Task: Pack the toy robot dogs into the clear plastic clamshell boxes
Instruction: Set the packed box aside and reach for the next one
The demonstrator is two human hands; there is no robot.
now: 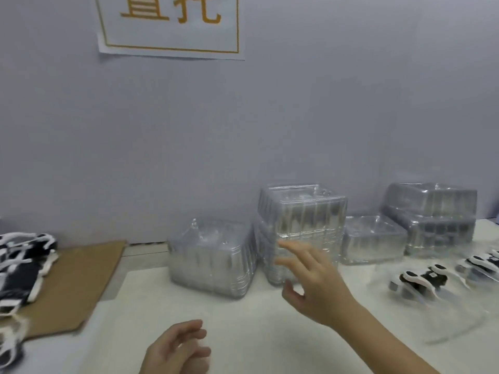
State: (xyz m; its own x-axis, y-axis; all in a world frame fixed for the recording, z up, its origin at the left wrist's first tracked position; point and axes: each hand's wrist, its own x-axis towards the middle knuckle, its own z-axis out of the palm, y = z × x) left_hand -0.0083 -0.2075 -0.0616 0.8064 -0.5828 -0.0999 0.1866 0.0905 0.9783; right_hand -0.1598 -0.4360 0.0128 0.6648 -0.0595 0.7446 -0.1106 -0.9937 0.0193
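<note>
Stacks of clear plastic clamshell boxes stand along the wall: a low stack (pixel 210 260), a tall middle stack (pixel 302 220), a single box (pixel 374 238) and a far right stack (pixel 434 214). My right hand (pixel 313 282) reaches out with fingers spread, just in front of the tall stack, holding nothing. My left hand (pixel 178 346) hovers low over the table, fingers loosely bent, empty. Black-and-white toy robot dogs lie in a pile at the left (pixel 21 265). One packed dog (pixel 421 279) lies in a clear box at the right, another (pixel 483 261) beyond it.
A brown cardboard sheet (pixel 78 282) lies under the left pile of dogs. The white table (pixel 243 319) runs up to a grey wall with a paper sign (pixel 170 25). The picture is blurred by motion.
</note>
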